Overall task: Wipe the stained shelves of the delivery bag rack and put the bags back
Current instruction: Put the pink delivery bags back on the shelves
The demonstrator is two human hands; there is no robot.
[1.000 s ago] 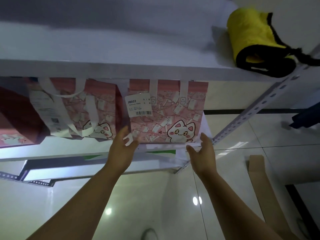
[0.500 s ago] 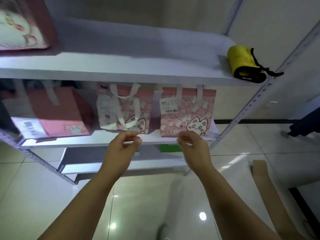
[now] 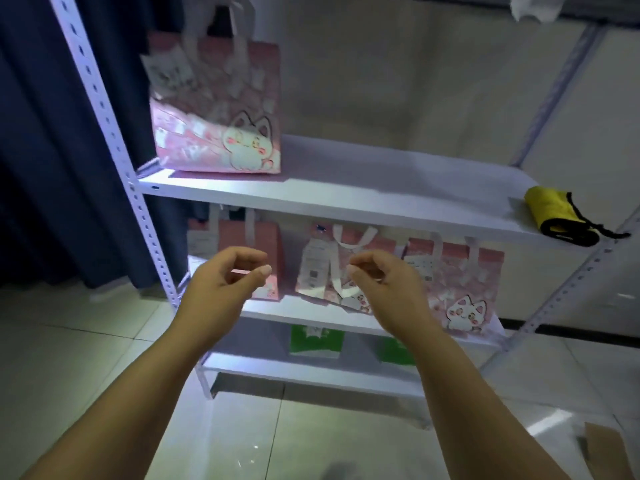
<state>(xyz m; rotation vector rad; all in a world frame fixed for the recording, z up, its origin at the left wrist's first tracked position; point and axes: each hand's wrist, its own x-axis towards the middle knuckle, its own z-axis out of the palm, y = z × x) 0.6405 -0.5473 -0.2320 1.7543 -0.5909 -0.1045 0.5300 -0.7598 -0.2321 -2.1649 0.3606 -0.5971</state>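
Shelving fills the view beyond both hands: a tall white metal rack (image 3: 114, 140) with perforated uprights, its near left post rising above and left of the left hand (image 3: 225, 282). A dark blue curtain (image 3: 41, 133) hangs further left of that hand, and pale glossy floor tiles (image 3: 69, 358) spread below both forearms. 3 white shelves show: the upper shelf (image 3: 381, 188) runs above both hands, the middle shelf (image 3: 311, 318) lies behind and just below them, and the bottom shelf (image 3: 311, 374) sits lower, between the 2 forearms. A large pink cat-print tote bag (image 3: 221, 116) stands upright at the left end of the upper shelf, above the left hand. 3 smaller pink bags line the middle shelf: a pink bag with pale handles (image 3: 266, 237) partly behind the left hand, a pink bag with a white label (image 3: 322, 265) between the hands, and a pink cat-print bag (image 3: 460, 282) just right of the right hand (image 3: 388, 289). A green-and-white bag (image 3: 317, 341) stands on the bottom shelf below the gap between the hands, and a second green bag (image 3: 396, 351) shows just left of the right forearm. Both hands hang in the air in front of the middle shelf, fingers loosely curled toward the thumbs, gripping nothing. A folded yellow cloth with black trim (image 3: 554, 216) lies at the right end of the upper shelf, up and well right of the right hand.
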